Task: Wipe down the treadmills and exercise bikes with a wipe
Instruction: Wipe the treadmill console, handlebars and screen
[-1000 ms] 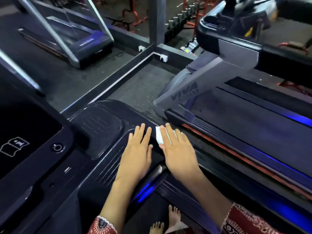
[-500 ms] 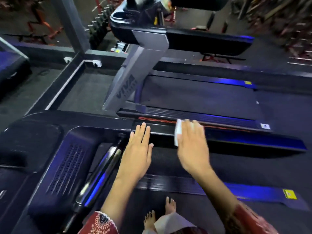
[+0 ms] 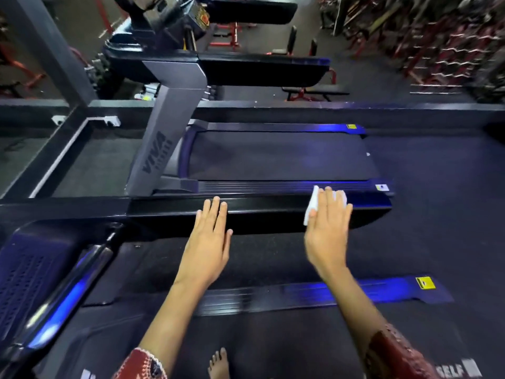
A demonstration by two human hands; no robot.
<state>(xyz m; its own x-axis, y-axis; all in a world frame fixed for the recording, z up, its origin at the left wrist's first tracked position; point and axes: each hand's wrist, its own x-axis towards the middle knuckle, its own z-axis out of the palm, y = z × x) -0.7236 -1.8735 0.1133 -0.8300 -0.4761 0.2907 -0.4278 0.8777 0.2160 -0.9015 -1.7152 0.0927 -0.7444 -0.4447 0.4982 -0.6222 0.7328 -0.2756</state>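
Right hand (image 3: 328,231): laid flat, palm down, fingers straight and close together, pressing the wipe onto the handrail. Nothing is curled round it.
Wipe (image 3: 311,207): white, pinned under the right fingers. One edge sticks out on the thumb side and a little shows past the fingertips.
Handrail (image 3: 273,212): a glossy black bar running crosswise under both hands. The wipe sits near its right-hand end.
Left hand (image 3: 210,236): also open and flat, well to the left of the wiping hand. Its fingertips rest on the same bar and it holds nothing.
Sleeves (image 3: 393,351): red patterned cuffs on both forearms, at the bottom edge.
Belt below the hands (image 3: 259,263): dark running surface of the near treadmill, with a bare foot (image 3: 218,362) on it.
Side strip (image 3: 328,294): ribbed, blue-lit, below the right wrist. A yellow sticker (image 3: 425,283) sits near its right end.
Next treadmill (image 3: 273,157): just beyond the bar, its dark belt lying crosswise.
Grey post (image 3: 161,149): rises beyond and left of the left hand, lettered "VIVA".
Far side: red-framed gym gear, blurred.
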